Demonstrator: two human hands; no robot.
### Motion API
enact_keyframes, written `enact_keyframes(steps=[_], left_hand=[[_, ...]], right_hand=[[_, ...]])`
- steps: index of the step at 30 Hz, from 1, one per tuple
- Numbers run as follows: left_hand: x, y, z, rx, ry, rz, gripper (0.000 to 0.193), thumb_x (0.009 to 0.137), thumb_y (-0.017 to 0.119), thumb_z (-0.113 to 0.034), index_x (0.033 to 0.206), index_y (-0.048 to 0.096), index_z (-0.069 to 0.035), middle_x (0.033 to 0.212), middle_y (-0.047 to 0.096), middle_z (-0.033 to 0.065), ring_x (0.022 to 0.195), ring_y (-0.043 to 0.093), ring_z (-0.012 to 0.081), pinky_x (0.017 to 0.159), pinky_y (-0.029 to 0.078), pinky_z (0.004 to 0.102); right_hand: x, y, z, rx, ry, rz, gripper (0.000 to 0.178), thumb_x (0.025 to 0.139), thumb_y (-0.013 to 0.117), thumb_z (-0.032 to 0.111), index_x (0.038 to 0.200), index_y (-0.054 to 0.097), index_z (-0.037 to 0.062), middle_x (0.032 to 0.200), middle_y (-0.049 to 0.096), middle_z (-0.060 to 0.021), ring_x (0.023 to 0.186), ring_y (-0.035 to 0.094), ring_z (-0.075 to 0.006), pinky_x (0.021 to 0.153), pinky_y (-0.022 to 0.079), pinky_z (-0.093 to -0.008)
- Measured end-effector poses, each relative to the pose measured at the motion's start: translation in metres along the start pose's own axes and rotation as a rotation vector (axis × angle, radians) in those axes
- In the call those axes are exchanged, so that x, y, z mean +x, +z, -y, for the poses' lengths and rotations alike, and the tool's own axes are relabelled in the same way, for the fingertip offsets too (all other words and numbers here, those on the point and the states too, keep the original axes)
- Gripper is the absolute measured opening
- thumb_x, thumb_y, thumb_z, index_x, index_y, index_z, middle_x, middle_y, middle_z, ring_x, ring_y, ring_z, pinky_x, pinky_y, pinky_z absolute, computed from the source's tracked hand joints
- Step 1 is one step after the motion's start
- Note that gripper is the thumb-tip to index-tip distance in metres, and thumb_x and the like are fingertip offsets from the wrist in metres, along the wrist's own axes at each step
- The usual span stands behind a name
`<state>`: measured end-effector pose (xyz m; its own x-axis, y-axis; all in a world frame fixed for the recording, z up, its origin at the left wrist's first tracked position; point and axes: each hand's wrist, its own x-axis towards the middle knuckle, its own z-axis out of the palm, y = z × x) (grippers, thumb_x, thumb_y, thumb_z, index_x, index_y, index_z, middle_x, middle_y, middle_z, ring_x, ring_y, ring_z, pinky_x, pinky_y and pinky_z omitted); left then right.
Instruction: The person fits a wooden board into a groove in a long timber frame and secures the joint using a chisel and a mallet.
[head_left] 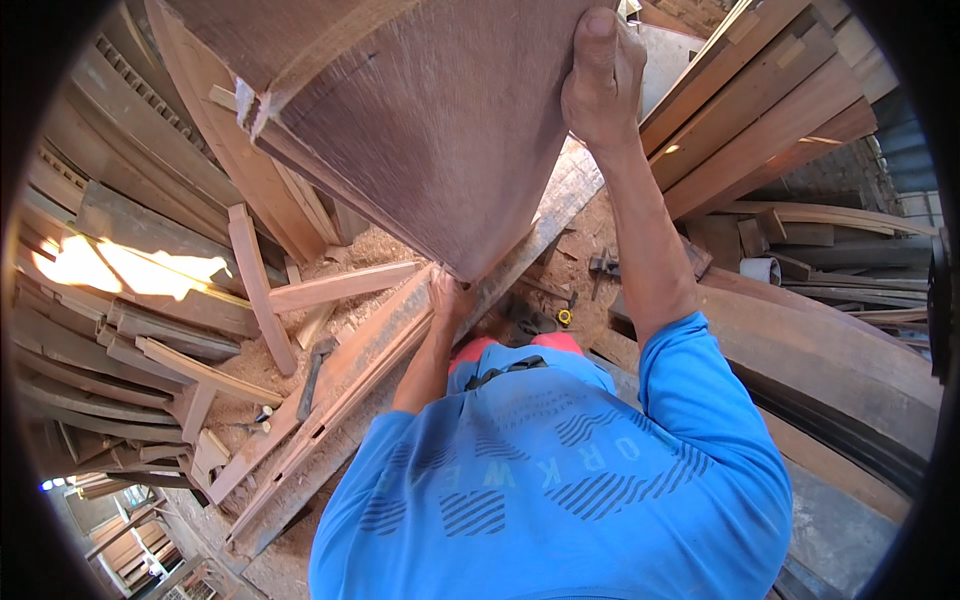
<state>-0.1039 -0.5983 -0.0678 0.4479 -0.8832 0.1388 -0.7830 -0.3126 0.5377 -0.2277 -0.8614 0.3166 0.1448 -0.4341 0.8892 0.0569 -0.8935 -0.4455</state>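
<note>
A large brown wooden panel (430,140) is raised and tilted in front of me, one corner pointing down toward my waist. My right hand (605,85) is closed round its right edge, the thumb lying on the near face. At the low corner my left hand (450,298) grips the panel from beneath, its fingers mostly hidden. A pale, splintered bit (255,108) shows at the panel's left corner. Beneath the left forearm runs a long wooden board (350,405) set at a slant.
A hammer (315,378) rests by the board at left. On the shavings-strewn ground beyond my waist are a yellow tape measure (565,317) and a dark metal tool (605,265). Stacked planks (760,120) stand at upper right; curved timbers (150,130) crowd the left. A thick beam (800,350) lies at right.
</note>
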Motion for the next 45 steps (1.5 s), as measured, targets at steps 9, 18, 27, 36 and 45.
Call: enact_keyframes(steps=[9, 18, 27, 36, 45], left_hand=[[0.007, -0.013, -0.003, -0.114, -0.059, 0.128, 0.047, 0.071, 0.081, -0.019, 0.114, 0.067, -0.003, 0.114, 0.067, 0.0217, 0.113, 0.059, 0.0441, 0.097, 0.047, 0.0542], [0.048, -0.173, -0.121, -0.746, -0.296, 0.052, 0.032, 0.083, 0.082, -0.009, 0.106, 0.067, 0.006, 0.112, 0.070, 0.0145, 0.108, 0.066, 0.0228, 0.092, 0.053, 0.0379], [0.039, -0.164, -0.118, -0.562, -0.030, -0.120, 0.044, 0.088, 0.081, -0.019, 0.121, 0.061, 0.002, 0.112, 0.070, 0.0165, 0.105, 0.067, 0.0245, 0.092, 0.053, 0.0386], [0.041, -0.176, -0.142, -0.673, -0.183, 0.007, 0.043, 0.089, 0.079, -0.018, 0.121, 0.060, 0.004, 0.115, 0.068, 0.0186, 0.110, 0.064, 0.0259, 0.095, 0.051, 0.0400], [0.036, -0.116, -0.058, -0.627, -0.133, 0.132, 0.047, 0.081, 0.085, -0.012, 0.118, 0.063, 0.005, 0.114, 0.070, 0.0176, 0.108, 0.066, 0.0258, 0.095, 0.052, 0.0395]], right_hand=[[-0.027, -0.016, -0.029, 0.265, 0.501, 0.429, 0.076, 0.103, 0.036, 0.066, 0.133, 0.055, -0.0010, 0.123, 0.064, -0.0098, 0.113, 0.058, -0.0188, 0.101, 0.045, -0.0361], [-0.195, -0.028, -0.093, 0.097, 1.180, 0.231, 0.049, 0.103, 0.046, 0.045, 0.109, 0.066, 0.0007, 0.092, 0.063, -0.0073, 0.083, 0.058, -0.0154, 0.070, 0.048, -0.0362], [-0.377, 0.049, -0.088, 0.329, 2.055, 0.337, 0.031, 0.102, 0.042, 0.019, 0.122, 0.065, 0.0122, 0.091, 0.068, -0.0065, 0.056, 0.058, -0.0168, 0.052, 0.046, -0.0367], [-0.365, 0.022, -0.104, 0.348, 1.979, 0.248, 0.030, 0.101, 0.054, 0.033, 0.098, 0.068, 0.0068, 0.081, 0.065, -0.0042, 0.064, 0.063, -0.0168, 0.058, 0.054, -0.0377], [-0.093, -0.023, -0.050, 0.444, 0.616, 0.273, 0.083, 0.090, 0.059, 0.065, 0.140, 0.053, -0.0015, 0.130, 0.062, -0.0245, 0.129, 0.055, -0.0357, 0.106, 0.047, -0.0440]])
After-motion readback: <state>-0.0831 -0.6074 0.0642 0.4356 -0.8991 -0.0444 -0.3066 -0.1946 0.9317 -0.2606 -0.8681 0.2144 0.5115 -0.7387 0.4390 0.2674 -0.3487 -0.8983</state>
